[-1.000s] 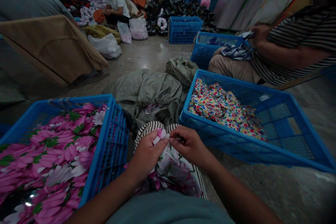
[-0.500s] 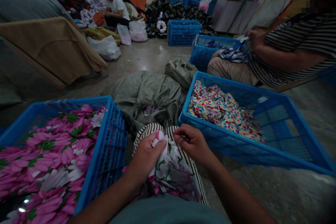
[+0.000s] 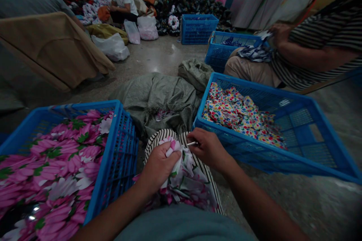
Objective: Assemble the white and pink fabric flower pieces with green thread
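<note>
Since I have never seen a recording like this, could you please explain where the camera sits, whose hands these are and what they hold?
There is no machine: a person wears one camera on the head, looking down at their own bare hands. The left hand grips a floral cloth on the lap; the right hand pinches a thin pale thing beside it, too small to identify. On the floor stand a left crate of pink flowered fabric and a right crate of spotted pieces, with a grey sack between. Another person sits at the right.
</note>
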A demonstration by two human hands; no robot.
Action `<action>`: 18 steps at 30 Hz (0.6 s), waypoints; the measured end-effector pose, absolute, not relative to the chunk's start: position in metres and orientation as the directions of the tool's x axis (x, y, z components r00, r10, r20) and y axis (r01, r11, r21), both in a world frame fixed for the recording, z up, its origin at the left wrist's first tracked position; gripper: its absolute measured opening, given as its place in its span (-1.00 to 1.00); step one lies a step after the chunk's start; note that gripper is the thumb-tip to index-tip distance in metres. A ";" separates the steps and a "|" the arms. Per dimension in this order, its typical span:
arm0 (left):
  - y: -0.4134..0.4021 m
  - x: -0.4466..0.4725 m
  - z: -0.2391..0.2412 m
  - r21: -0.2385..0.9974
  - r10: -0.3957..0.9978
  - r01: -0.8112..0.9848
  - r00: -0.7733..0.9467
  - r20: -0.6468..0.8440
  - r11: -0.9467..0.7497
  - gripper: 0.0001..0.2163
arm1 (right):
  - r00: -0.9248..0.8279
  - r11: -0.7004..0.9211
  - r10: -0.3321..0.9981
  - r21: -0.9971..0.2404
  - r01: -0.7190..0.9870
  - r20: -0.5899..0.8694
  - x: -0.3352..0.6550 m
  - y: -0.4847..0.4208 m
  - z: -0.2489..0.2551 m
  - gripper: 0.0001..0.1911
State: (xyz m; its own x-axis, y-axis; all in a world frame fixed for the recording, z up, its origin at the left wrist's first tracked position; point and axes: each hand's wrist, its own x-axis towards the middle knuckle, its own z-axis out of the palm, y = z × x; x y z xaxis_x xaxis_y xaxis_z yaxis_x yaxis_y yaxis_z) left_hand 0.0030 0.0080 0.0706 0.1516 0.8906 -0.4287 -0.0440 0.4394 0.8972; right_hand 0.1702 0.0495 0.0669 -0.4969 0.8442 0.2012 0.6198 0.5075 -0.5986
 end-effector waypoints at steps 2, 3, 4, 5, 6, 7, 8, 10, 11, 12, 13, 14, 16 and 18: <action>0.008 0.004 0.073 0.871 0.872 -0.097 0.145 -0.467 0.482 -0.81 | -0.453 0.489 0.858 -0.657 0.574 0.243 0.175 0.051 0.067 -0.83; 0.008 0.004 0.074 0.859 0.866 -0.119 0.135 -0.482 0.497 -0.81 | -0.449 0.493 0.855 -0.679 0.545 0.260 0.177 0.051 0.067 -0.83; 0.008 0.005 0.075 0.852 0.862 -0.138 0.127 -0.491 0.505 -0.80 | -0.461 0.503 0.845 -0.694 0.515 0.270 0.178 0.049 0.069 -0.82; 0.008 0.006 0.075 0.848 0.861 -0.153 0.123 -0.493 0.507 -0.80 | -0.485 0.515 0.831 -0.705 0.487 0.272 0.178 0.048 0.071 -0.81; 0.009 0.006 0.076 0.847 0.862 -0.161 0.126 -0.492 0.507 -0.81 | -0.511 0.525 0.817 -0.711 0.467 0.267 0.178 0.045 0.073 -0.80; 0.009 0.007 0.076 0.848 0.863 -0.164 0.133 -0.487 0.504 -0.81 | -0.539 0.534 0.803 -0.710 0.458 0.256 0.176 0.043 0.074 -0.79; 0.010 0.007 0.075 0.851 0.865 -0.161 0.143 -0.481 0.500 -0.82 | -0.565 0.540 0.790 -0.704 0.460 0.238 0.175 0.042 0.076 -0.78; 0.011 0.007 0.073 0.863 0.870 -0.134 0.161 -0.465 0.486 -0.82 | -0.599 0.551 0.776 -0.677 0.488 0.199 0.172 0.040 0.078 -0.79; 0.011 0.007 0.072 0.873 0.874 -0.111 0.168 -0.455 0.475 -0.83 | -0.612 0.560 0.768 -0.661 0.500 0.187 0.171 0.040 0.078 -0.80; 0.011 0.006 0.071 0.885 0.881 -0.083 0.176 -0.440 0.458 -0.84 | -0.627 0.569 0.759 -0.647 0.507 0.176 0.171 0.040 0.078 -0.81; 0.011 0.005 0.070 0.900 0.889 -0.051 0.184 -0.418 0.434 -0.85 | -0.644 0.579 0.747 -0.637 0.508 0.166 0.171 0.041 0.079 -0.81; 0.011 0.004 0.070 0.915 0.899 -0.016 0.195 -0.392 0.402 -0.87 | -0.660 0.589 0.735 -0.630 0.507 0.157 0.171 0.041 0.079 -0.81; 0.011 0.002 0.070 0.945 0.921 0.055 0.212 -0.327 0.323 -0.89 | -0.695 0.607 0.706 -0.623 0.493 0.137 0.171 0.042 0.080 -0.82; 0.010 0.002 0.071 0.956 0.931 0.094 0.219 -0.292 0.278 -0.90 | -0.723 0.624 0.679 -0.617 0.480 0.124 0.171 0.043 0.082 -0.84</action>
